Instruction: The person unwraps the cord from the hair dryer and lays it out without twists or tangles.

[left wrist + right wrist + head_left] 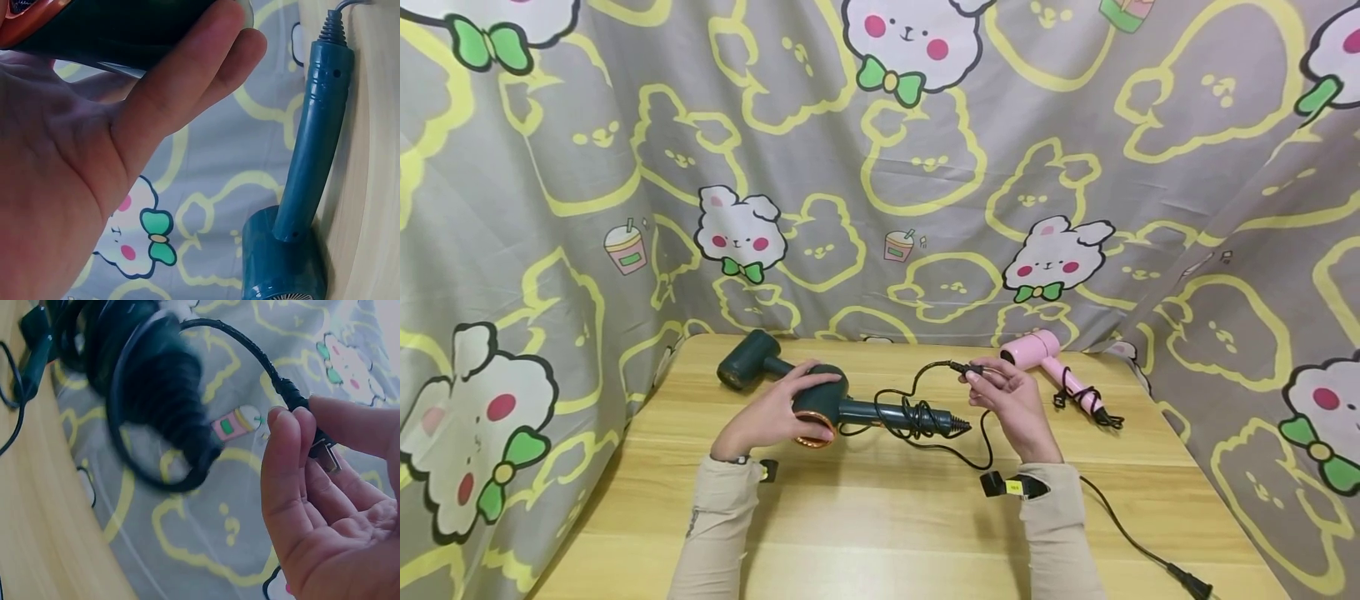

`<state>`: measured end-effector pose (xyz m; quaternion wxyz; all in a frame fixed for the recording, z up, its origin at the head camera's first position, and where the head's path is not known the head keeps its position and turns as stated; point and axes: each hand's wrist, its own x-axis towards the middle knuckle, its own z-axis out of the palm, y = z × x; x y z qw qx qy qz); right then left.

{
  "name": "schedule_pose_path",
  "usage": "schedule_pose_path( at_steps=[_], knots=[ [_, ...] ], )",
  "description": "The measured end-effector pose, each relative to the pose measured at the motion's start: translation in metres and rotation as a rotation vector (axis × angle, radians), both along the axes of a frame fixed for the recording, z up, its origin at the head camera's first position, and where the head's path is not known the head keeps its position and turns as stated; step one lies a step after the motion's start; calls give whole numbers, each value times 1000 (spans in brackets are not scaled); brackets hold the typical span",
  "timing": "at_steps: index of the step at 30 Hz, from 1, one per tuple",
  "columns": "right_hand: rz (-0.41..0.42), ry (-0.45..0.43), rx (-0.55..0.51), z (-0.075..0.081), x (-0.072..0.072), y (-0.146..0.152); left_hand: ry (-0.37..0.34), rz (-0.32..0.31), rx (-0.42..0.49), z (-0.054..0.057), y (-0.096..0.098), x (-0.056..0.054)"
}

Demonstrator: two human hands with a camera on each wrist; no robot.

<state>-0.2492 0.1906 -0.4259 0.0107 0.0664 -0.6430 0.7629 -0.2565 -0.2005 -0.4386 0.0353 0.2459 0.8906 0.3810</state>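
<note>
In the head view my left hand [767,417] grips the head of a dark green hair dryer [868,411] with a copper-coloured ring, its handle pointing right. Black cord [917,373] is looped round that handle, and one length of it runs up to my right hand [1017,408]. There, thumb and fingertips pinch the cord's black plug [324,449], whose metal prong shows in the right wrist view. Behind my left hand lies a second green hair dryer [750,358], partly hidden; the left wrist view shows its ribbed handle end [333,28].
A pink hair dryer [1033,346], cord wrapped round its handle, lies at the back right of the wooden table [865,533]. A loose black cord ends in a plug [1191,579] at the front right. Patterned curtain [820,150] encloses the back and sides.
</note>
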Motion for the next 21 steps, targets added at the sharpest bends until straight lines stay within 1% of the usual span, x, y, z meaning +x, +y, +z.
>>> schedule_pose_path(
  at_steps=[7,10,13,16,21],
  knots=[
    [19,62,21,16,13,-11,-1,4,-7,0,0,0],
    [51,100,40,22,20,-15,-11,5,-1,-1,-1,0],
    [108,139,78,28,27,-20,-19,1,7,-1,-1,0],
    [185,166,121,34,34,-23,-17,-1,11,-1,-3,-1],
    [332,194,168,36,39,-25,-8,12,15,-1,-6,-1]
  ],
)
